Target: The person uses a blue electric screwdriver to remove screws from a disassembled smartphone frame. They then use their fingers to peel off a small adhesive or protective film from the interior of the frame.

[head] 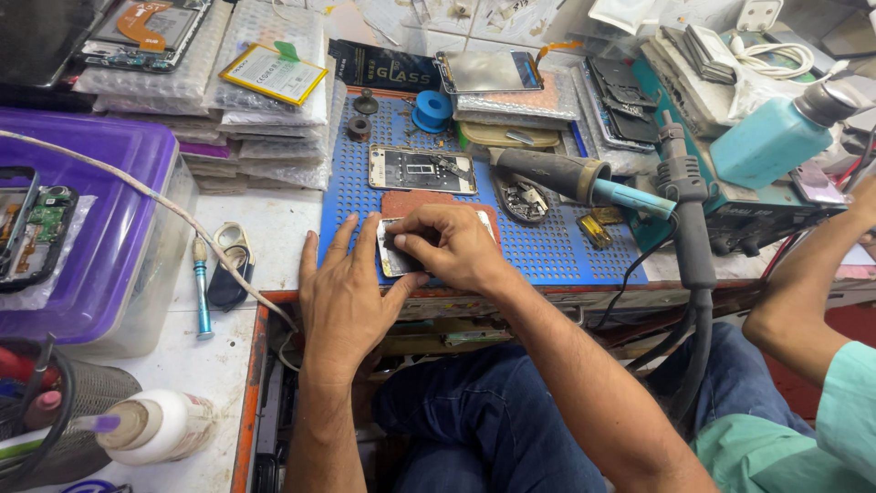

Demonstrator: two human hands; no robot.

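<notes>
My left hand (345, 290) lies flat, fingers spread, on the near edge of the blue perforated mat (557, 251), steadying a small opened phone body (393, 260). My right hand (453, 246) is closed over the same phone body, fingertips pinching a dark part on it. Most of the phone is hidden under the two hands. A brown pad (411, 202) lies under the phone. Farther back on the mat rests another opened phone frame (422, 170).
A hot-air tool (686, 210) and a soldering handle (566, 176) stand at the right. Purple plastic box (109, 210) at left, white bottle (160, 425) in front, blue screwdriver (201, 288), bubble-wrapped parts (265, 100) behind. Another person's arm (812, 283) reaches in at the right.
</notes>
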